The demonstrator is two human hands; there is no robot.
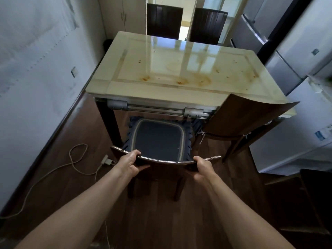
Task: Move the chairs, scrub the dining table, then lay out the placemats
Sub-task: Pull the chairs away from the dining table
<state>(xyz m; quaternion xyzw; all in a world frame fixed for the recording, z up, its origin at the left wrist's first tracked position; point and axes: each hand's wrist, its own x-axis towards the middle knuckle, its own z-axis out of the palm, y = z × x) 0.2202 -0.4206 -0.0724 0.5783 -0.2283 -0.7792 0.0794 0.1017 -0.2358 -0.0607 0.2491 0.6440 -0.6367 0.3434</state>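
Note:
A dark wooden chair (167, 161) with a blue seat cushion (159, 139) stands at the near end of the dining table (136, 88), its seat partly under the tabletop. My left hand (128, 163) grips the left part of the chair's curved top rail. My right hand (203, 168) grips the right part of the same rail. The glossy cream tabletop carries orange-brown stains (180, 81) along its near side. A second wooden chair (246, 114) stands at the table's near right corner. Two dark chairs (164, 20) stand at the far end.
A white wall runs close along the left. A silver fridge (280, 56) and a white appliance (309, 126) stand on the right. A power cable with a plug strip (106, 161) lies on the wooden floor to the left of the chair. A dark object (316, 194) sits at bottom right.

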